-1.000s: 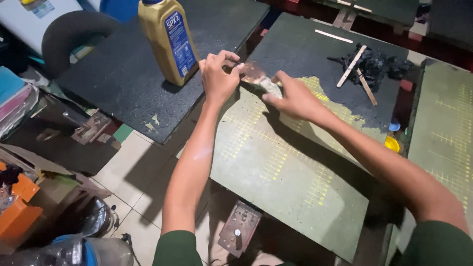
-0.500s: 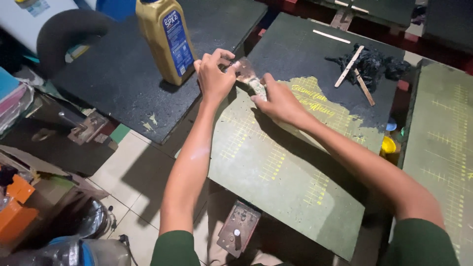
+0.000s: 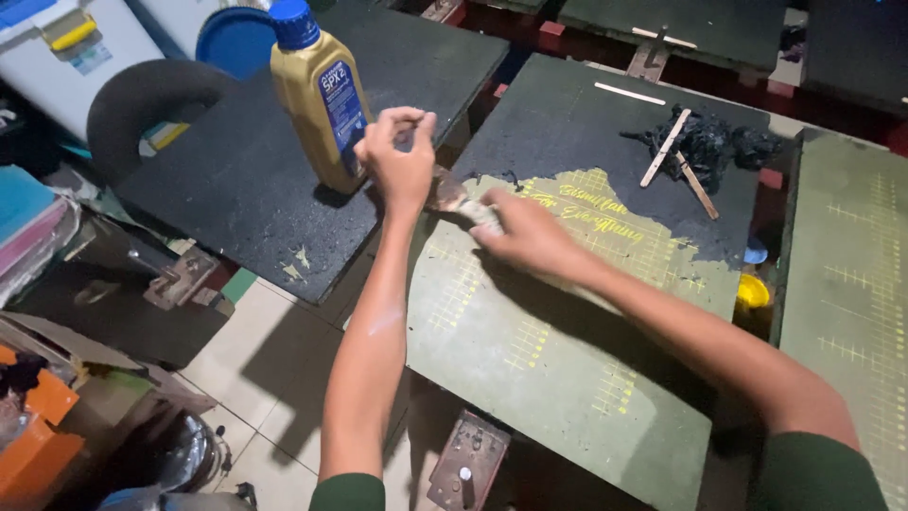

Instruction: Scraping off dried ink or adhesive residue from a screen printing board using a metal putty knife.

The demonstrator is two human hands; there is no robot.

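Head view shows the right hand (image 3: 530,232) gripping a scraper (image 3: 465,203) (angled up-left) just beneath the loosely curled, empty left hand (image 3: 402,156).

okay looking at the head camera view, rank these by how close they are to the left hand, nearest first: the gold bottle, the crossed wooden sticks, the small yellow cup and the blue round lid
Measured from the left hand:
1. Gold bottle, just to its left, almost touching.
2. Blue round lid, up and left, behind the bottle.
3. Crossed wooden sticks, to the right on the black-smeared board.
4. Small yellow cup, far right, between the boards.
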